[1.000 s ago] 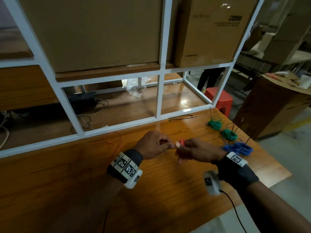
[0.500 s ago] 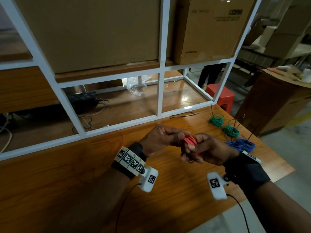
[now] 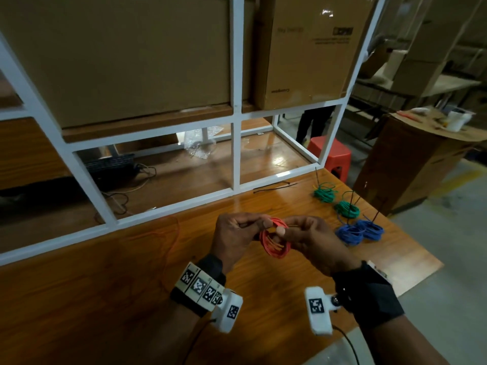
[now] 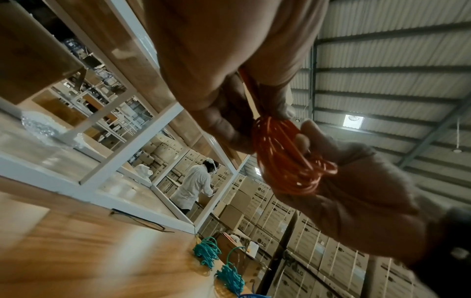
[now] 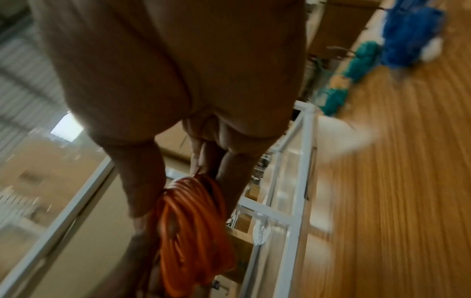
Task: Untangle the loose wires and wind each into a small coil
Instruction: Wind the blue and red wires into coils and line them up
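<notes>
A small coil of red-orange wire point(image 3: 275, 242) point(image 4: 290, 159) point(image 5: 193, 231) hangs in the air above the wooden table point(image 3: 105, 299), held between both hands. My left hand point(image 3: 237, 233) pinches the coil's top left side, with a strand running through its fingers. My right hand point(image 3: 308, 238) grips the coil's right side, thumb across the loops. A loose length of the same wire point(image 3: 174, 241) trails left over the table. Two green coils point(image 3: 325, 192) point(image 3: 347, 208) and two blue coils point(image 3: 359, 231) lie at the table's right end.
A white metal shelf frame point(image 3: 234, 154) borders the table's far side, with cardboard boxes point(image 3: 311, 51) above. A black tie point(image 3: 274, 187) lies by the frame. A red stool point(image 3: 332, 154) and a brown carton point(image 3: 411, 164) stand beyond the right edge. A person in white point(image 4: 193, 187) works behind.
Both hands have risen and turned, so the wound red-orange coil now faces me as an open ring; earlier it was mostly hidden between the fingers.
</notes>
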